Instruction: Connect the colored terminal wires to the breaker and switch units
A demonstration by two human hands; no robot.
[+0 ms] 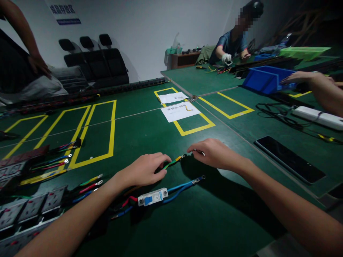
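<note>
My left hand (146, 169) is closed on a green-and-yellow wire (171, 163), its yellow-sleeved end and metal ring lug pointing right. Just beyond that lug is my right hand (211, 152), thumb and index finger brought together; anything between them is too small to make out. Below my left hand a white circuit breaker (153, 197) with a blue switch lies on the table. Blue wires (179, 188) run from it to ring lugs at the right, and red and blue wires leave its left side.
Socket strips (32, 210) with lugged wires fill the left side. Paper sheets (179, 111) lie inside yellow tape marks. A phone (289, 159), a white power strip (318, 117) and a blue bin (264, 79) are at the right. Another person's hand (302, 76) reaches by the bin; a gloved person works behind.
</note>
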